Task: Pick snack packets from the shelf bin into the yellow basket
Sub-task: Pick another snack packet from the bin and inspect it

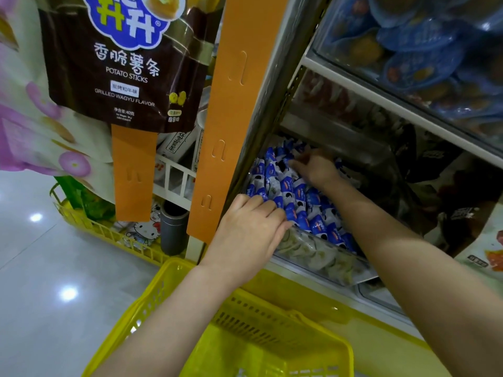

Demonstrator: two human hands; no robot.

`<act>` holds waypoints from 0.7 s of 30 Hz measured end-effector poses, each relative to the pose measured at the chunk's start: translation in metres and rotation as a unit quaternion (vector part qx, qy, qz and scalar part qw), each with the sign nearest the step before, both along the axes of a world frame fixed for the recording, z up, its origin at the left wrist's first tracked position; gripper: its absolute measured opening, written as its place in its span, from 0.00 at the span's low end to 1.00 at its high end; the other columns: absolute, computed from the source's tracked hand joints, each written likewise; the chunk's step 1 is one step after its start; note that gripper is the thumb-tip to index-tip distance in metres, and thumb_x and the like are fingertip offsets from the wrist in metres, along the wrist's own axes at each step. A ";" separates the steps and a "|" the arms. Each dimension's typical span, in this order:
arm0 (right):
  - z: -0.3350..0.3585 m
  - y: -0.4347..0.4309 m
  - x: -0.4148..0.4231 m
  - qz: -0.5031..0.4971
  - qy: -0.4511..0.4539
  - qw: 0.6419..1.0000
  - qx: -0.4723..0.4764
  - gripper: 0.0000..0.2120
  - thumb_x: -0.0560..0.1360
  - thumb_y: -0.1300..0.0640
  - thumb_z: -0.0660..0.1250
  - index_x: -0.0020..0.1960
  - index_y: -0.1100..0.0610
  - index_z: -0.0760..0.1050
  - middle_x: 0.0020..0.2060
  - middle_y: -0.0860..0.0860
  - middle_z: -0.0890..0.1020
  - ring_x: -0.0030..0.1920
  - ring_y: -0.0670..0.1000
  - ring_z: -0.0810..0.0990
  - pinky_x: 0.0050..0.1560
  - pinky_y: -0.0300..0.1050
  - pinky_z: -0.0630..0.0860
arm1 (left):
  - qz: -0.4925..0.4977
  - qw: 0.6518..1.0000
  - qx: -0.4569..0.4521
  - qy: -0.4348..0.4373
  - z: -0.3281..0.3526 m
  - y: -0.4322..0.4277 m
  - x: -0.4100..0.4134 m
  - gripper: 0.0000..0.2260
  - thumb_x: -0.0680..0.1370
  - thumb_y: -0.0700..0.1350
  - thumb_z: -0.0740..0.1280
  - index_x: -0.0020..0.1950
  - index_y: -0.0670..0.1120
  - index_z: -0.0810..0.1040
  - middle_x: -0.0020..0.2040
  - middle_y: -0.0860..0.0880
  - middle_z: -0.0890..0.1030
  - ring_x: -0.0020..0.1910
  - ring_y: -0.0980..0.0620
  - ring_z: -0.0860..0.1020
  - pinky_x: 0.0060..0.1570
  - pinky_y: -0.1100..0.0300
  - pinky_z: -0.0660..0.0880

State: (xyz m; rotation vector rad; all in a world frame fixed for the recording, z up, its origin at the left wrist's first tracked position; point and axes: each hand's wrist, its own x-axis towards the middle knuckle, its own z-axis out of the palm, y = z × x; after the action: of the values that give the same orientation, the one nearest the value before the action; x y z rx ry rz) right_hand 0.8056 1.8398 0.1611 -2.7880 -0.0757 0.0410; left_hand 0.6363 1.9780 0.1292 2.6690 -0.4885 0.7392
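Evidently both hands are in the bin (pixel 321 258) to gather packets (pixel 299 197). The left hand (pixel 250 227) lies on the near rows, fingertips bent over their tops. The right hand (pixel 317 168) reaches beyond it, fingers dug among the back rows. Thumbs are hidden, so I cannot tell whether either hand actually pinches a packet. The basket (pixel 258 322) waits just below the left wrist, likely for a short drop.

You've got glossy blue-and-white film snack packets (pixel 296 197) in a clear smooth plastic shelf bin (pixel 330 263). Yellow slotted basket (pixel 152 300): hard plastic, slight sheen. Orange hanging strip (pixel 239 77) looks matt; brown potato-stick bag (pixel 81 77) glossy; pale floor (pixel 40 268) polished, reflective.
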 end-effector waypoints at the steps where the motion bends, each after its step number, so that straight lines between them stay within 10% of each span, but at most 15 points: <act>1: -0.003 0.001 0.001 0.000 0.007 1.000 -0.015 0.17 0.76 0.50 0.64 0.57 0.63 0.75 0.53 0.60 0.79 0.50 0.56 0.78 0.52 0.50 0.75 | 0.000 1.000 0.000 0.001 0.000 0.000 0.000 0.17 0.79 0.50 0.52 0.43 0.48 0.79 0.38 0.52 0.79 0.39 0.51 0.75 0.45 0.57 0.65; 13: 0.016 -0.008 -0.029 -0.035 -0.128 0.983 0.130 0.09 0.76 0.51 0.63 0.40 0.55 0.73 0.31 0.47 0.74 0.32 0.45 0.72 0.31 0.38 0.64 | -0.022 0.999 -0.042 0.025 0.000 0.000 -0.002 0.13 0.79 0.50 0.56 0.48 0.46 0.78 0.40 0.50 0.80 0.41 0.49 0.76 0.47 0.57 0.62; 21: 0.035 -0.023 -0.144 0.047 -0.132 0.908 0.396 0.07 0.75 0.58 0.66 0.52 0.50 0.75 0.43 0.45 0.81 0.44 0.43 0.79 0.43 0.31 0.76 | -0.020 0.945 -0.322 0.052 0.007 -0.012 -0.025 0.10 0.81 0.45 0.55 0.60 0.47 0.71 0.51 0.57 0.70 0.53 0.60 0.67 0.52 0.66 0.63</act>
State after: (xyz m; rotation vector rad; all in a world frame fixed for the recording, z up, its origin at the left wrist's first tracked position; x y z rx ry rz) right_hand 0.6621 1.8165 0.1957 -1.9565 -0.2360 -0.2830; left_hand 0.6113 1.9661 0.1360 2.0621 -0.2166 0.6095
